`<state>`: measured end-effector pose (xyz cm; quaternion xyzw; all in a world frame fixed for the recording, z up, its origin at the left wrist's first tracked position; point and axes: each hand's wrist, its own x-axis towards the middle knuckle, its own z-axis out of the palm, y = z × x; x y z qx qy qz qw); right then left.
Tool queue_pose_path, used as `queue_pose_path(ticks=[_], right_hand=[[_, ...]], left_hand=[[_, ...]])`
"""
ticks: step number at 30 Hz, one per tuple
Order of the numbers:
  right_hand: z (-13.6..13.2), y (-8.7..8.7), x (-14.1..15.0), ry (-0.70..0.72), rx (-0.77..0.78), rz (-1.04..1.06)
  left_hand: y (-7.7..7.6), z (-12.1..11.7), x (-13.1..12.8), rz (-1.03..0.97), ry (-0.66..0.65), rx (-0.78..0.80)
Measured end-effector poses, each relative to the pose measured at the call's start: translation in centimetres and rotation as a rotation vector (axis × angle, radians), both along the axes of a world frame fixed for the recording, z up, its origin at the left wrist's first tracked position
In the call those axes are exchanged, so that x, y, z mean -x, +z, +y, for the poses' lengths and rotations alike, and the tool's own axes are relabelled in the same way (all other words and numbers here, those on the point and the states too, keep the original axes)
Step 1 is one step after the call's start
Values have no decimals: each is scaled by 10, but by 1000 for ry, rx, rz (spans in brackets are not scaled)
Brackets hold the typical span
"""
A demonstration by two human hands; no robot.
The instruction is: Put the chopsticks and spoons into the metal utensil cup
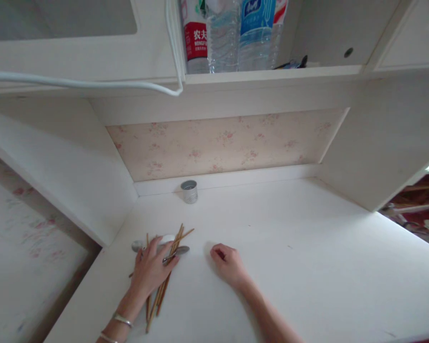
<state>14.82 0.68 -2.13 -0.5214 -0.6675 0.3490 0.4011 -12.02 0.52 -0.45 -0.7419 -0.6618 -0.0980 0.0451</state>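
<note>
While your left hand (152,267) splays over thin brown wooden chopsticks (163,289), press lightly; right hand (231,267) curled, looks empty.

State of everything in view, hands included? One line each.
Left hand: spread, palm down
Right hand: loosely curled
Chopsticks: loose, crossing, partly covered by left hand
Spoons: lying loose
White object: partly hidden, unidentifiable
Metal cup: upright, open-topped
Clear bottle: upright
White cable: bent, uncoiled

Bottles (223,47) stand on a shelf (329,72); a white cable (93,85) hangs nearby.
</note>
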Motion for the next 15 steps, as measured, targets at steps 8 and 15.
queue_pose_path(ticks=[8,15], right_hand=[[15,16,12,38,34,-139],[97,65,52,56,21,-369]], left_hand=[[9,3,-5,-66,22,-162],[12,-10,15,-297,-96,-255]])
